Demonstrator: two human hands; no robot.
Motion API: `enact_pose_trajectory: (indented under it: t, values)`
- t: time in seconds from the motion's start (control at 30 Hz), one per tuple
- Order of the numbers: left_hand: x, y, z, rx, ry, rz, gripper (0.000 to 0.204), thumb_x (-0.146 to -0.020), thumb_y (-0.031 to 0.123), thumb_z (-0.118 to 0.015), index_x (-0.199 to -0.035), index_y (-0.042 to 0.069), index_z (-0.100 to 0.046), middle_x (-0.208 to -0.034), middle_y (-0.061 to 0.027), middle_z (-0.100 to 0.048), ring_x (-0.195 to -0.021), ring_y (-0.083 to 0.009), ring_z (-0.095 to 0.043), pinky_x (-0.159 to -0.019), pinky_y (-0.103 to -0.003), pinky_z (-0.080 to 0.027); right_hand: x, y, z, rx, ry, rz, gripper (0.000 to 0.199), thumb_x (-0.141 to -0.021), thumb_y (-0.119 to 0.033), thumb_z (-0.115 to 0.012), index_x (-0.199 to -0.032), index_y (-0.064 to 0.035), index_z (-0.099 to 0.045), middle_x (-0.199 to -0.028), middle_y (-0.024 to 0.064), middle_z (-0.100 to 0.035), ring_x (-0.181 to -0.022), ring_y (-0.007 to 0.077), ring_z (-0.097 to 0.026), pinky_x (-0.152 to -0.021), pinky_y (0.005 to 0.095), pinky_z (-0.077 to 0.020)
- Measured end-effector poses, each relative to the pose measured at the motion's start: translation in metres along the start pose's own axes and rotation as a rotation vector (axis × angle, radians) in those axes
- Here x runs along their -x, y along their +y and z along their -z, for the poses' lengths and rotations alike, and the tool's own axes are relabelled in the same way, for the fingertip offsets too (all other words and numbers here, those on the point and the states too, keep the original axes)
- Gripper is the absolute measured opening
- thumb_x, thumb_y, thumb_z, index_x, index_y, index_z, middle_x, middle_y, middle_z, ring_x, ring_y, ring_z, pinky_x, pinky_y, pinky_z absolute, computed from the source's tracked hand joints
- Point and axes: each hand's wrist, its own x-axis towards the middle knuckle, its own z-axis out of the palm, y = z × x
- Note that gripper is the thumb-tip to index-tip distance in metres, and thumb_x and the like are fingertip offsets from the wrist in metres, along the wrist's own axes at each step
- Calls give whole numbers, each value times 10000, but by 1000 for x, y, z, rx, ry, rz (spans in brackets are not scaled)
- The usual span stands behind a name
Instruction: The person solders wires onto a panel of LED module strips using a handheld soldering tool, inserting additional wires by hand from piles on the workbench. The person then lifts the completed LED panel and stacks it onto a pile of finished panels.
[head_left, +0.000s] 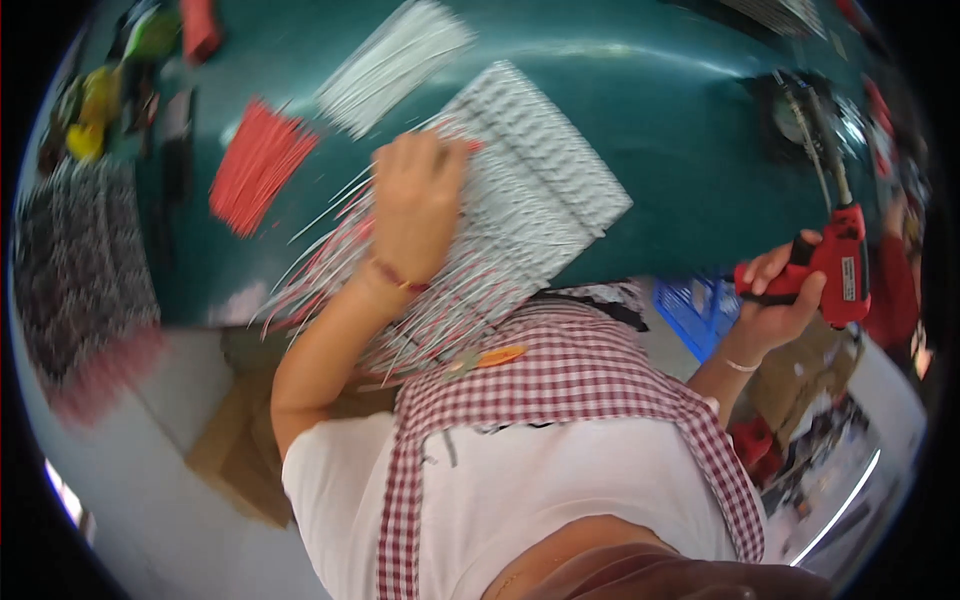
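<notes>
Grey strands [485, 265] under left hand [415, 205], red bundle [260, 168] nearby

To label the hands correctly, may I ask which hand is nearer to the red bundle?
Left. The left hand is a little right of the red bundle, on grey strands; the right hand is much farther right, holding a red tool.

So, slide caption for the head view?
Left hand on pale strands, right hand holding a red pistol-shaped tool.

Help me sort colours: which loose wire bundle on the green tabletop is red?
The red wire bundle, lying to the left of the left hand; the white wire bundle, higher in the view, has no red.
</notes>
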Motion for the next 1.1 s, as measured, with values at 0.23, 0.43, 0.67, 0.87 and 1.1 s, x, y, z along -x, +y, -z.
enact_pose_trajectory:
  t: [0.23,0.43,0.67,0.87,1.1]
  values:
    - [1,3,12,-71,-6,37,131,-804,34,-611,-927,76,-626,-843,-57,-533,-830,-240,-539,-733,-375,-398,-42,-6,79,54,404,449,398,-959,-329,-557,-1164,11,-523,-657,74,-541,-495,114,-460,-468,274,-419]
    - [13,-31,57,4,117,230,108,-827,-10,-642,-916,48,-666,-844,-93,-584,-806,-277,-576,-711,-379,-445,-73,43,114,168,609,70,242,-928,-262,-627,-997,-32,-595,-621,43,-540,-448,111,-457,-421,252,-398]
    - [7,-28,39,276,44,242,115,-805,-19,-669,-912,23,-668,-789,-99,-574,-694,-240,-582,-627,-321,-460,-31,19,45,-20,327,213,410,-962,-361,-553,-1167,-9,-500,-687,81,-525,-518,126,-450,-495,284,-397]
    - [10,-19,13,290,107,221,97,-750,0,-679,-823,33,-624,-762,-113,-527,-746,-298,-562,-654,-394,-475,18,35,-36,-212,-142,-139,477,-983,-379,-493,-1217,35,-454,-682,71,-512,-492,118,-444,-468,263,-398]
    - [10,-20,20,281,63,181,101,-777,-13,-667,-867,30,-657,-762,-97,-536,-726,-277,-561,-637,-375,-461,41,45,-72,-96,-308,-368,487,-970,-355,-516,-1195,71,-449,-597,77,-485,-413,120,-428,-416,261,-413]
